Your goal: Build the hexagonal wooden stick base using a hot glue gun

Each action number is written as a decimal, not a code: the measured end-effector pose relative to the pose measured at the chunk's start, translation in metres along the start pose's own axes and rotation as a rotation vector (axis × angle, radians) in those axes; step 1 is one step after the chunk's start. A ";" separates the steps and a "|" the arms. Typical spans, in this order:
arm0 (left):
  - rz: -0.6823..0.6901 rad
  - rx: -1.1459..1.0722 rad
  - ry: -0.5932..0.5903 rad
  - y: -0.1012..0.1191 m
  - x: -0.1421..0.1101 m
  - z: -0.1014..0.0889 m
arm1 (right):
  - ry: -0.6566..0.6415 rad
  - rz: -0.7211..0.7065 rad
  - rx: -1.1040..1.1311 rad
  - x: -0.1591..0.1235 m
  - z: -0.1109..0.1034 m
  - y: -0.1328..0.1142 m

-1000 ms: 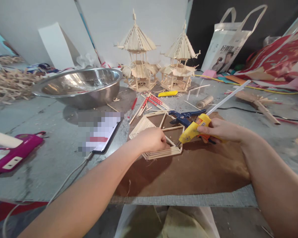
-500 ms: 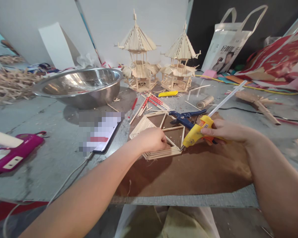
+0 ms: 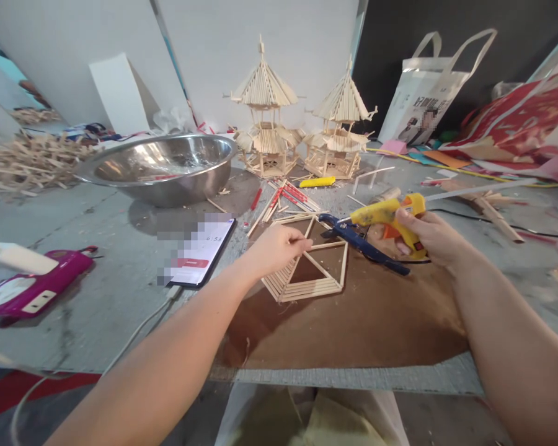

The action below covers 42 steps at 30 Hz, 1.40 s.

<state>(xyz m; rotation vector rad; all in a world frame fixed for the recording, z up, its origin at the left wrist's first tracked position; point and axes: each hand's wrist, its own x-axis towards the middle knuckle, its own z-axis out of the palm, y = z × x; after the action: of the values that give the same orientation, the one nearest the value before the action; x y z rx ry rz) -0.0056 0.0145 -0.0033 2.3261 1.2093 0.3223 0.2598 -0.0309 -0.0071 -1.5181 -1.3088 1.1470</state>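
A flat frame of wooden sticks (image 3: 307,286) lies on a brown board (image 3: 363,322). My left hand (image 3: 279,248) rests over its left part, fingers pinched on one of the frame's thin sticks. My right hand (image 3: 425,235) is closed on a yellow hot glue gun (image 3: 385,212), held level above the board to the right of the frame, nozzle pointing left, a clear glue stick trailing from its back. Blue-handled pliers (image 3: 363,243) lie just under the gun.
A steel bowl (image 3: 167,166) stands at the back left, a phone (image 3: 199,251) on a cable beside it. Two stick pagodas (image 3: 265,124) (image 3: 341,127) stand behind, with loose red and wooden sticks (image 3: 283,195) before them. A pink device (image 3: 32,288) lies left; bags (image 3: 428,87) right.
My right hand has lifted the glue gun off the frame's right corner and swung it level, nozzle left. My left hand has shifted slightly along the frame.
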 end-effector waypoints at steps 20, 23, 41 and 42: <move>-0.009 0.379 -0.058 0.005 -0.007 0.028 | 0.334 -0.085 0.453 0.016 -0.004 0.007; -0.030 0.376 -0.121 0.008 -0.008 0.028 | 0.324 -0.075 0.444 0.017 -0.004 0.009; -0.099 0.358 -0.184 0.014 -0.005 0.027 | 0.323 -0.116 0.445 0.019 -0.004 0.010; -0.097 0.359 -0.184 0.013 -0.005 0.028 | 0.322 -0.116 0.446 0.019 -0.004 0.010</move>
<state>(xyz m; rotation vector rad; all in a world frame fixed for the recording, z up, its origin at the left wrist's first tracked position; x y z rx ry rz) 0.0124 -0.0045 -0.0201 2.5146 1.3709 -0.1534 0.2675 -0.0135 -0.0178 -1.2174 -0.8439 0.9892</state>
